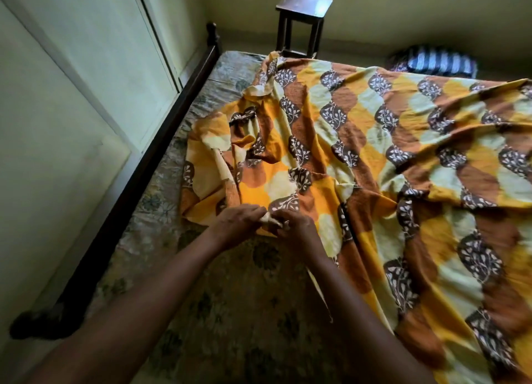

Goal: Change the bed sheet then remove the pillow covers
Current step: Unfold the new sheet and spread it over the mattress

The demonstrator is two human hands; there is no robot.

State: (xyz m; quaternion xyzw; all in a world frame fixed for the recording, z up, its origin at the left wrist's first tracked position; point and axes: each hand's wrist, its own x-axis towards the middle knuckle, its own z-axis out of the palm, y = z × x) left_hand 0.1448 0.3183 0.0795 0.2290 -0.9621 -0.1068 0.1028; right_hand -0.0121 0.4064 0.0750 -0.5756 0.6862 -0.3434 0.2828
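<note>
Down at the near-left part of the mattress [230,283], seen from the head camera, 2 bare hands meet at one bunched edge of the bed sheet [403,141]. The left hand [236,225] has its fingers curled in and pinches the pale fold of cloth. The right hand [296,228] touches it from the other side, its fingers also curled round the same fold. Both forearms reach in from the near side of the mattress.

The sheet is thin woven cloth printed with scalloped, wavy bands in orange, yellow, pale cream and rust brown, with dark brown lobes carrying small white leaf sprigs. It lies over the right and far parts of the mattress, creased in long soft ridges. Toward the mattress's left side it is crumpled into a loose heap with its edges turned over.

The mattress shows bare along its left side and near end, covered in faded fabric with a dull greenish flower print. A dark wooden bed frame [161,141] with a rounded post runs along its left edge, against a pale green panelled wall [72,95]. Beyond the far end of the mattress stands a dark square-topped wooden stool [302,18]. To the right of it lies a blue-and-white striped bundle [437,62], too blurred to identify.
</note>
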